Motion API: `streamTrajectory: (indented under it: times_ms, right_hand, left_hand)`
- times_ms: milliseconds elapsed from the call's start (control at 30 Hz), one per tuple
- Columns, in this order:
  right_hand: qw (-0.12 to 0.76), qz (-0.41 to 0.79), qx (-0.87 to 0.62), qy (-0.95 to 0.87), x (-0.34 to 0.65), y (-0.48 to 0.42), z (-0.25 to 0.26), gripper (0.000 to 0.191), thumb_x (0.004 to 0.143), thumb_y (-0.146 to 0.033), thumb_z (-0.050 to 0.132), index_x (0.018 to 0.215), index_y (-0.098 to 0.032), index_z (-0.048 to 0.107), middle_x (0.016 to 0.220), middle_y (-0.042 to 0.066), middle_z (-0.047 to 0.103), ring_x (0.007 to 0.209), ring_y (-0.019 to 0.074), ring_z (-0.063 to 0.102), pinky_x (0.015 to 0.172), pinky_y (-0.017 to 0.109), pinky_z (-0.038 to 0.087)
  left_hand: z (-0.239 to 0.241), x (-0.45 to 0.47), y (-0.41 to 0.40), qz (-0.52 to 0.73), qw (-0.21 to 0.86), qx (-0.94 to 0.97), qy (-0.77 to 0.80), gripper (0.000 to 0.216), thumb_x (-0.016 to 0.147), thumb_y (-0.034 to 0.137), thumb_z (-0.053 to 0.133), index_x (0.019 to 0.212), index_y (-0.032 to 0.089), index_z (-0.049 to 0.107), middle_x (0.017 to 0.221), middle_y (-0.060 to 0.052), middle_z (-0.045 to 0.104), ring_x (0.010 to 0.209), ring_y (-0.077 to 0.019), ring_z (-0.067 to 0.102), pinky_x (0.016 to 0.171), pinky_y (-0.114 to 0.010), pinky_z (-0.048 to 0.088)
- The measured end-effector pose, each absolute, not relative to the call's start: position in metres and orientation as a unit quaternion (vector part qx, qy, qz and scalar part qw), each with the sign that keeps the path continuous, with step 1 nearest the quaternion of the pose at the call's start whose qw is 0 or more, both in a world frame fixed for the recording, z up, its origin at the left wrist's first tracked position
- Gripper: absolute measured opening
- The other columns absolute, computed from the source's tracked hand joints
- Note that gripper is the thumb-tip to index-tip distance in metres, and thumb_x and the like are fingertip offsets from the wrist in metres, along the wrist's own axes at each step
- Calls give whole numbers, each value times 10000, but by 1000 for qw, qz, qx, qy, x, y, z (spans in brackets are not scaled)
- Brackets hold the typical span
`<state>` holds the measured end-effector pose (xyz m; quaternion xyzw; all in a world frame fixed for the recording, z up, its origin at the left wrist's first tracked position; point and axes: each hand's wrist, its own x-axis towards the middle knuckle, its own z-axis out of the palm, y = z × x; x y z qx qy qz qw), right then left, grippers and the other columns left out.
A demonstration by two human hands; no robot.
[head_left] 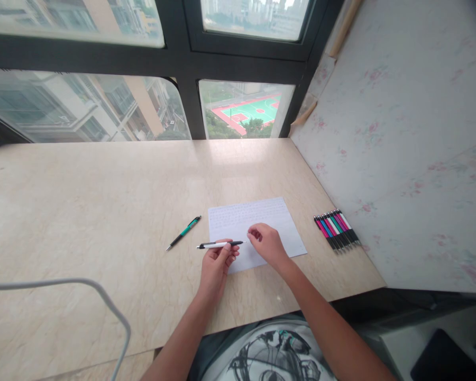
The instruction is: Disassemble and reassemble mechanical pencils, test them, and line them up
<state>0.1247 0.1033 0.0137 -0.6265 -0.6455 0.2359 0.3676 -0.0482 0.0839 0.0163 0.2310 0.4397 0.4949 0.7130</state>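
Note:
My left hand (217, 264) is closed around a white-and-black ballpoint pen (218, 245), held nearly level above the paper's left part. A thin, pale point sticks out of the pen's black end, on the right. Just beyond that point is my right hand (266, 242), its fingers curled together and apart from the pen. Whatever those fingertips hold, if anything, is too small to make out. Beneath both hands lies a white sheet of paper (287, 233) with rows of handwriting across its upper part. A green-and-black pen (184, 233) rests on the tabletop left of the sheet.
Several pens (336, 230) in pink, blue, green, white and black lie side by side near the wall (412, 159). A grey cable (75, 281) arches over the left front of the marble-patterned tabletop (103, 211). Dark-framed windows (238, 66) stand behind the far edge.

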Motion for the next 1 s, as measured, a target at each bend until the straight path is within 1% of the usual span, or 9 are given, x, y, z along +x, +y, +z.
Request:
streamTrajectory:
  times_ms: [133, 233, 433, 567, 667, 733, 800, 900, 1000]
  right_hand:
    - [318, 207, -640, -667, 112, 130, 12, 114, 776, -101, 560, 762, -198, 617, 779, 29, 654, 709, 153, 576, 677, 271, 431]
    - [296, 195, -644, -678, 107, 137, 7, 100, 784, -107, 569, 751, -194, 602, 789, 38, 640, 721, 157, 562, 680, 271, 420]
    - [284, 178, -651, -681, 102, 133, 1, 91, 819, -116, 560, 786, -187, 605, 834, 63, 620, 758, 173, 549, 704, 281, 415]
    - [297, 166, -658, -671, 102, 129, 1, 103, 832, -141, 562, 878, -185, 643, 845, 67, 623, 772, 185, 552, 727, 293, 429]
    - [344, 195, -644, -655, 107, 123, 6, 142, 851, -198, 561, 943, -191, 669, 837, 57, 642, 743, 180, 567, 731, 297, 445]
    - [397, 222, -636, -624, 111, 115, 12, 185, 899, -260, 514, 946, -190, 678, 837, 56, 663, 739, 176, 585, 731, 295, 453]
    - [438, 267, -624, -590, 113, 105, 18, 274, 944, -326, 447, 930, -186, 682, 813, 49, 677, 720, 169, 598, 700, 285, 459]
    - [426, 365, -576, -595, 113, 89, 26, 337, 950, -380, 439, 838, -186, 690, 736, 27, 676, 650, 152, 596, 616, 259, 450]
    - [397, 409, -556, -605, 113, 78, 28, 321, 920, -377, 502, 731, -189, 681, 675, 11, 667, 621, 144, 589, 585, 248, 432]
  left_hand:
    - [17, -49, 84, 492, 715, 229, 440, 312, 742, 328, 755, 958, 125, 658, 834, -76, 722, 709, -123, 650, 671, -227, 484]
    - [16, -49, 84, 495, 717, 227, 435, 321, 732, 324, 762, 963, 127, 659, 843, -78, 721, 714, -131, 656, 673, -236, 487]
    - [14, -50, 85, 500, 723, 218, 424, 308, 739, 308, 758, 974, 136, 656, 850, -70, 725, 734, -117, 653, 699, -223, 486]
    - [15, -50, 84, 494, 721, 231, 428, 337, 739, 325, 757, 997, 134, 652, 858, -84, 732, 736, -126, 656, 719, -239, 489]
    - [17, -49, 84, 492, 719, 235, 432, 366, 727, 338, 764, 1007, 132, 649, 843, -84, 728, 730, -139, 659, 711, -252, 491]
    - [17, -48, 84, 491, 720, 234, 431, 368, 725, 341, 765, 1008, 136, 649, 839, -80, 726, 735, -139, 657, 712, -252, 490]
    - [18, -47, 83, 489, 722, 234, 430, 366, 720, 343, 769, 1004, 142, 655, 837, -75, 725, 744, -136, 653, 714, -248, 488]
    - [17, -46, 81, 482, 726, 248, 423, 334, 725, 345, 765, 980, 150, 674, 818, -61, 720, 732, -127, 641, 711, -242, 480]
    - [15, -46, 80, 464, 718, 284, 434, 294, 726, 328, 768, 949, 151, 698, 780, -47, 712, 704, -123, 626, 703, -241, 469]
